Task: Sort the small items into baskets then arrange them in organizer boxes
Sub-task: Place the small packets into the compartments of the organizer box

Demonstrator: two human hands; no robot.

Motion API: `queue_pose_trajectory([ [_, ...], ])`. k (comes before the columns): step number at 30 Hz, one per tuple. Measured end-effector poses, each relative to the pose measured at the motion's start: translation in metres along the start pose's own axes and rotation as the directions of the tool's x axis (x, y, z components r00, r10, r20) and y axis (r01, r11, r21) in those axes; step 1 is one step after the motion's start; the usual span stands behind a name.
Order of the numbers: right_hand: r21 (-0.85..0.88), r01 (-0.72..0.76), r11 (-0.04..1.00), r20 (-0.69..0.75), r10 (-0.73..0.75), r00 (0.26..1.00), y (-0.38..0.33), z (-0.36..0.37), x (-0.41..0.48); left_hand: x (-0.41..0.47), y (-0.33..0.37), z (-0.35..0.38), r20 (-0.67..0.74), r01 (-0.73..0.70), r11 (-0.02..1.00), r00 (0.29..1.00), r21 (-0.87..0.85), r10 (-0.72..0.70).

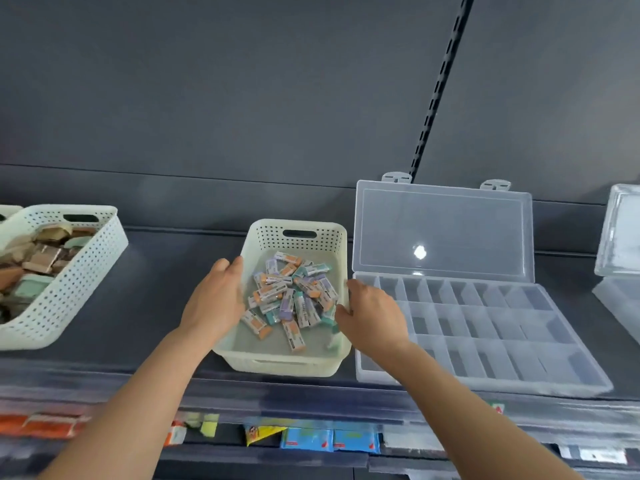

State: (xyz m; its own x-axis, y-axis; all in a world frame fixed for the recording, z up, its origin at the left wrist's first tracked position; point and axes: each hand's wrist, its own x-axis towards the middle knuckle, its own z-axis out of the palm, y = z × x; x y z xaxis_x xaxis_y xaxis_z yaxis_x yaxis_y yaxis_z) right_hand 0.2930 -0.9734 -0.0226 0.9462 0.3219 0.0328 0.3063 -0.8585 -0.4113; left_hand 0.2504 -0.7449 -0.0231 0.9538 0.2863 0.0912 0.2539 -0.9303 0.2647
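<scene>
The pale basket (266, 237) sits on the dark shelf (156, 289) in the middle of the view. Its long axis runs away from the person, and a handle slot is in its far wall. Small wrapped items (294, 296) lie heaped inside, pointing every way. They are orange, teal and purple, and too tangled to count exactly.

The left hand (216, 299) holds the basket's left wall, its fingers close together and reaching to the rim. The right hand (372, 315) grips the right rim, fingers curled over it and the thumb inside near the items.

Just beside the basket on the right lies one clear organizer box (485, 327), long axis along the shelf, with three rows of compartments. Its lid (443, 230) stands open at the back. A second clear box (620, 237) shows at the right edge. A second white basket (69, 278), well apart at the left, holds brown and green pieces.
</scene>
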Motion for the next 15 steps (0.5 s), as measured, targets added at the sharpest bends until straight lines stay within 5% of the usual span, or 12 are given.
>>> queue_pose_trajectory([
  [5, -0.132, 0.049, 0.990, -0.006, -0.051, 0.999, 0.003, -0.013, 0.000, -0.005, 0.005, -0.001, -0.041, 0.037, 0.993, 0.999, 0.111, -0.032],
  [9, -0.195, 0.204, 0.959, -0.129, -0.231, 0.964, -0.009, -0.021, 0.008, 0.000, 0.019, -0.002, -0.178, -0.119, 0.954, 0.969, 0.276, 0.172],
  [12, -0.275, 0.383, 0.882, -0.050, -0.410, 0.911, -0.018, -0.013, 0.026, 0.006, 0.034, 0.000, 0.005, -0.206, 0.954, 0.978, 0.218, 0.210],
  [15, -0.386, 0.436, 0.813, 0.134, -0.418, 0.898, -0.027, -0.003, 0.048, 0.014, 0.038, 0.007, 0.166, -0.216, 0.933, 0.971, 0.287, 0.174],
])
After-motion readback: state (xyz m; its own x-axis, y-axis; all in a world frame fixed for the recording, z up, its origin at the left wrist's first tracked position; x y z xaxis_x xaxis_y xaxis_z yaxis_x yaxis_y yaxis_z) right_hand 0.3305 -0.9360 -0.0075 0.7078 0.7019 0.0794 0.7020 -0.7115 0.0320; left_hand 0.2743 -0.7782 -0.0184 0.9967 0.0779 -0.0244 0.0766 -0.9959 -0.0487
